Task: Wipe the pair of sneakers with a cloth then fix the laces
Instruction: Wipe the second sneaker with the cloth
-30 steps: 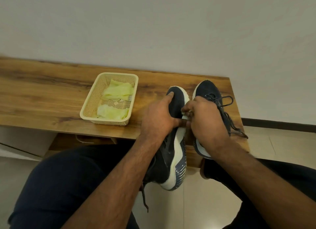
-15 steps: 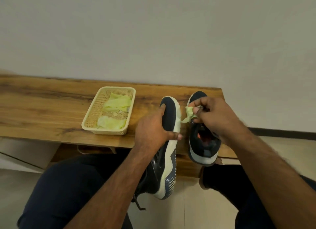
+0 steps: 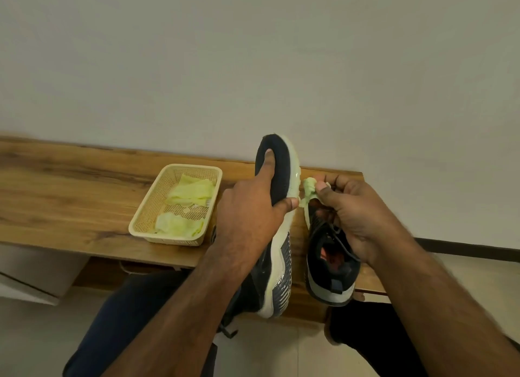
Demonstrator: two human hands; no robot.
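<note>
Sneaker (image 3: 277,179) now higher in left hand (image 3: 247,216).

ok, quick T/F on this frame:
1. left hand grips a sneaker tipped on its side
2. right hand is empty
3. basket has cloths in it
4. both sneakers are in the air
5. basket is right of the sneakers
1. True. The left hand grips the raised sneaker, sole edge facing right.
2. False. The right hand pinches a green cloth beside that sole edge.
3. True. The basket holds green cloths.
4. False. The second sneaker rests on the wooden bench.
5. False. The basket sits left of both sneakers.
</note>
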